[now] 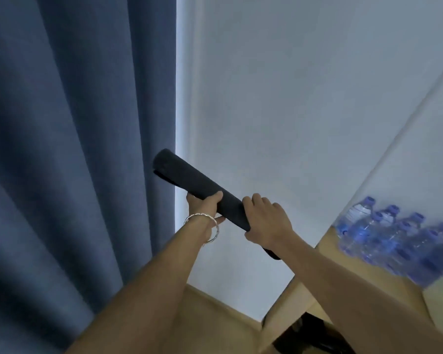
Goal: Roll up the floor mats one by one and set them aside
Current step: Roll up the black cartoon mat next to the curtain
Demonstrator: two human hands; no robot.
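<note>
Fingers of left hand (205,210) and right hand (267,222) wrapped round rolled mat (187,175), held in air. Grip firmly against unrolling; set down loose edge underneath.

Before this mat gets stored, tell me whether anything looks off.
The rolled mat, held by left hand and right hand, has its outer edge gaping at the far end near the curtain. Nothing else stands out.
</note>
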